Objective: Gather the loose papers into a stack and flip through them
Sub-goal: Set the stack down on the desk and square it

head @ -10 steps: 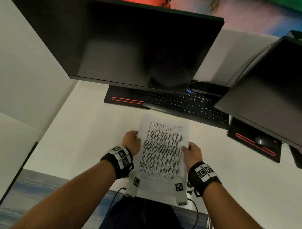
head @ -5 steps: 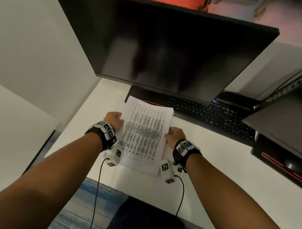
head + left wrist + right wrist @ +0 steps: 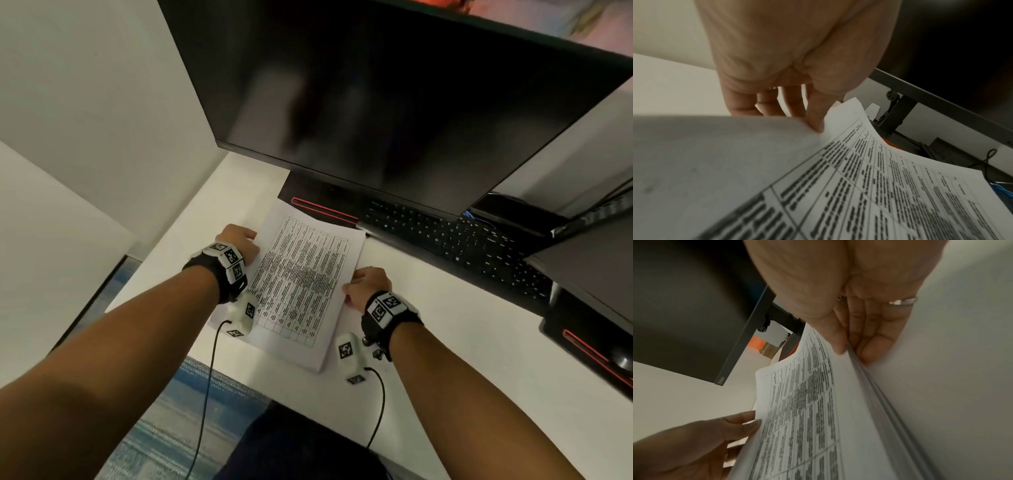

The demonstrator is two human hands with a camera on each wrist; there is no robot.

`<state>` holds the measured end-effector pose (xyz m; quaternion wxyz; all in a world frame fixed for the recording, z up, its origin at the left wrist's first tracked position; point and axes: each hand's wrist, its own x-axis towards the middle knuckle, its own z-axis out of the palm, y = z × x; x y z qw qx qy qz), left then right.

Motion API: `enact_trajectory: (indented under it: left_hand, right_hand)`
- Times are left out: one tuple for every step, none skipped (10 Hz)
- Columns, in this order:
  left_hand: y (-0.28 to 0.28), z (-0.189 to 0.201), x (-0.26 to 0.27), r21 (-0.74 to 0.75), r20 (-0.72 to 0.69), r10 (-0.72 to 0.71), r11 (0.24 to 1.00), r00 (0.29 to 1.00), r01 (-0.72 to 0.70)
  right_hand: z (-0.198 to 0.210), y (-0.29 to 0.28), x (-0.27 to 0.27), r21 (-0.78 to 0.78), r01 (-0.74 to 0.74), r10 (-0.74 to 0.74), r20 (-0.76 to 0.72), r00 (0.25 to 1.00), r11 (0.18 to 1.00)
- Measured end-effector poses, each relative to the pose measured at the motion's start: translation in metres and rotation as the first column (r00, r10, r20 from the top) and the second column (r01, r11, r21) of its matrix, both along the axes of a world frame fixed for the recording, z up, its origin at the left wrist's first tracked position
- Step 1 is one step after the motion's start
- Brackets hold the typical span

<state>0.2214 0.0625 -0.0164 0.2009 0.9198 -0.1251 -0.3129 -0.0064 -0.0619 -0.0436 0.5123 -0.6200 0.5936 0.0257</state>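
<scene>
A stack of papers (image 3: pixel 305 274) with a printed table on top is held low over the white desk (image 3: pixel 479 377). My left hand (image 3: pixel 239 240) grips its left edge and my right hand (image 3: pixel 366 284) grips its right edge. In the left wrist view the left hand (image 3: pixel 797 110) has its fingers behind the curved stack (image 3: pixel 879 186) and its thumb on the top sheet. Seen from the right wrist, the right hand (image 3: pixel 855 345) pinches several sheet edges of the stack (image 3: pixel 807 402) between thumb and fingers. The left hand (image 3: pixel 715 434) shows at the far edge there.
A large dark monitor (image 3: pixel 376 102) hangs over the desk, its black red-striped base (image 3: pixel 322 205) just beyond the stack's top edge. A black keyboard (image 3: pixel 462 243) lies to the right. A second monitor (image 3: pixel 589 253) and a mouse (image 3: pixel 621 356) are far right. A white partition (image 3: pixel 102 120) stands left.
Both hands have carried the stack leftward and farther onto the desk, up to the monitor's base. The stack now slants to the right. Both grips stay the same.
</scene>
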Motion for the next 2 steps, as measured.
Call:
enact_trajectory:
  left_hand:
    - [-0.001,-0.003,-0.001,-0.023,0.013,0.001,1.0,1.0,-0.001]
    - [0.0,-0.005,-0.003,-0.035,0.027,0.025,0.999,0.999,-0.024]
  right_hand:
    - [0.002,-0.002,0.002,-0.035,-0.006,0.006,-0.004,1.0,0.999]
    - [0.018,-0.002,0.003,-0.051,-0.049,0.046,-0.045,0.998,0.997]
